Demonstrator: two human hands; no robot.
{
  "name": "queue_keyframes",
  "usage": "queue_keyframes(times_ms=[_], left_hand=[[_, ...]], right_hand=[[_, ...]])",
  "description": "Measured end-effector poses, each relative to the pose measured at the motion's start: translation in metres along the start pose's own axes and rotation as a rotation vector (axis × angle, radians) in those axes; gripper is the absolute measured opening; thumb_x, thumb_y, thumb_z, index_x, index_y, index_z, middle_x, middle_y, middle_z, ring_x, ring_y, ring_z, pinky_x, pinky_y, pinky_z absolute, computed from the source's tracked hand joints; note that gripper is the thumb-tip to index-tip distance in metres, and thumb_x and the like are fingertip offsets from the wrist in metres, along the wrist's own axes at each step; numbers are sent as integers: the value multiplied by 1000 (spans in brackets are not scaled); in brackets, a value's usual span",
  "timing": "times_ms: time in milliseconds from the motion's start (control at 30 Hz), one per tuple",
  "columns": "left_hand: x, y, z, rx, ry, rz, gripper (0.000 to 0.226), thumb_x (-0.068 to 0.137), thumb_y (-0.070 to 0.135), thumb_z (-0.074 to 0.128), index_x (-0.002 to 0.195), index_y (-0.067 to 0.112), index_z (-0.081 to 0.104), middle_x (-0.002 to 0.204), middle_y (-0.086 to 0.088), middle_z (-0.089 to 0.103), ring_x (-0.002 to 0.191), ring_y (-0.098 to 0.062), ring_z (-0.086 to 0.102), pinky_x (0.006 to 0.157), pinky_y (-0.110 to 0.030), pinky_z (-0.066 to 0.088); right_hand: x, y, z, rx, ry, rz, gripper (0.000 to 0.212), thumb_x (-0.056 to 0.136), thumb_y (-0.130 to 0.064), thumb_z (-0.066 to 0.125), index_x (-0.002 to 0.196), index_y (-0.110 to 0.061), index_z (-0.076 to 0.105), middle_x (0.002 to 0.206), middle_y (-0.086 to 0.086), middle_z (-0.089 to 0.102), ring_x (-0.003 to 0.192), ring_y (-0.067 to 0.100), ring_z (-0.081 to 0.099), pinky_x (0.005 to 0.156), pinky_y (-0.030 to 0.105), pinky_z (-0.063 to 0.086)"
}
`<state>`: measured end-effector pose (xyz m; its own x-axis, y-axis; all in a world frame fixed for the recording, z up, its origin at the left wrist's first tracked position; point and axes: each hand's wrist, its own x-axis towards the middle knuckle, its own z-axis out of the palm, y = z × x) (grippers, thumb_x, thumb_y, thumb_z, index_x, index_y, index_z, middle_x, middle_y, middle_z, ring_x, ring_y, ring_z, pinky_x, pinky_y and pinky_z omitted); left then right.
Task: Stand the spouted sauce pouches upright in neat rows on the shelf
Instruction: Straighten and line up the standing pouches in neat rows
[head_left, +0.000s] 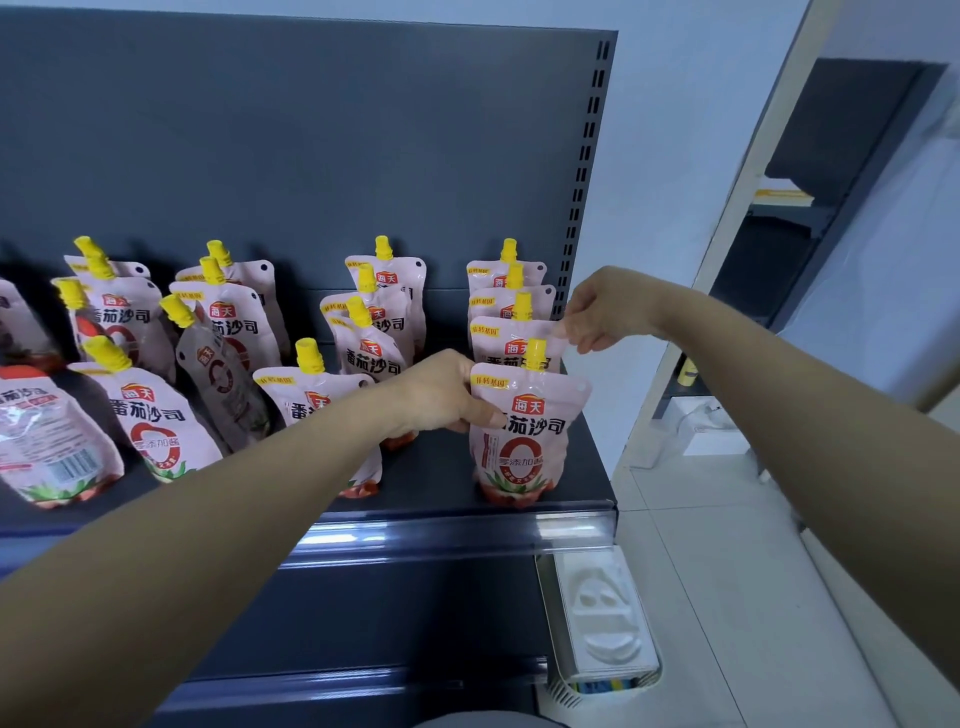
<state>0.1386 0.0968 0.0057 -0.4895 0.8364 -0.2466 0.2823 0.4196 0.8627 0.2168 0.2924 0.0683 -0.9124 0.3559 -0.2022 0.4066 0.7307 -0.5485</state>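
Note:
Pink sauce pouches with yellow spouts stand in rows on the dark shelf (447, 483). At the right end a row of several runs front to back. My left hand (441, 395) grips the left edge of the front pouch (524, 436) in that row, which stands upright by the shelf's front lip. My right hand (602, 312) pinches the top right corner of the pouch behind it (506, 340). Further left, one pouch (223, 374) leans with its back showing, and another pouch (49, 441) lies tilted at the left edge.
The grey back panel (311, 145) rises behind the rows, with a slotted upright (584, 150) at its right end. A clear price rail (467, 530) runs along the shelf front. A wire basket holding a white moulded tray (602, 618) hangs low at the right. Tiled floor lies to the right.

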Motion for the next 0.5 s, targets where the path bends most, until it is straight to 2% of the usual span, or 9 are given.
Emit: queue_keyframes(times_ms=[67,167,300,367,433,500], left_hand=[[1,-2,1,-26,7,5,21,81,4,68,100,11,69,87,8,68,84,-6,64,77,-24,55],[1,-6,0,-58,9,5,17,80,5,69,89,19,70,87,9,69,88,-9,64,82,-28,55],[0,-8,2,-71,-15,6,23,78,3,70,100,13,69,93,5,70,91,-11,65,78,-22,56],[-1,-10,5,1,-35,18,28,77,1,71,104,10,69,99,1,70,91,-11,65,75,-18,55],[-1,-12,7,79,-21,37,30,77,2,72,106,10,69,106,-2,70,93,-11,65,77,-18,51],[-2,-12,7,92,-4,51,31,77,3,72,106,9,69,108,-2,70,89,-8,63,73,-13,48]], right_hand=[[-11,-10,-8,-54,45,-13,28,87,-35,64,81,-8,62,86,9,69,81,23,68,77,29,55],[-29,-24,-15,-120,-16,-23,38,84,-48,63,85,-10,67,84,3,70,78,16,67,75,23,54],[-43,-33,0,-185,-274,-8,26,83,-35,69,98,-14,70,92,-5,70,86,11,66,79,22,53],[-41,-32,11,-247,-251,-26,16,83,-25,70,92,-11,71,87,-5,68,85,15,65,80,24,53],[-38,-30,18,-287,-164,-48,9,84,-20,69,80,-12,70,75,-5,65,76,15,62,71,21,49],[-38,-29,20,-280,-128,-56,16,84,-19,69,68,-17,67,70,-6,62,71,13,57,66,19,45]])
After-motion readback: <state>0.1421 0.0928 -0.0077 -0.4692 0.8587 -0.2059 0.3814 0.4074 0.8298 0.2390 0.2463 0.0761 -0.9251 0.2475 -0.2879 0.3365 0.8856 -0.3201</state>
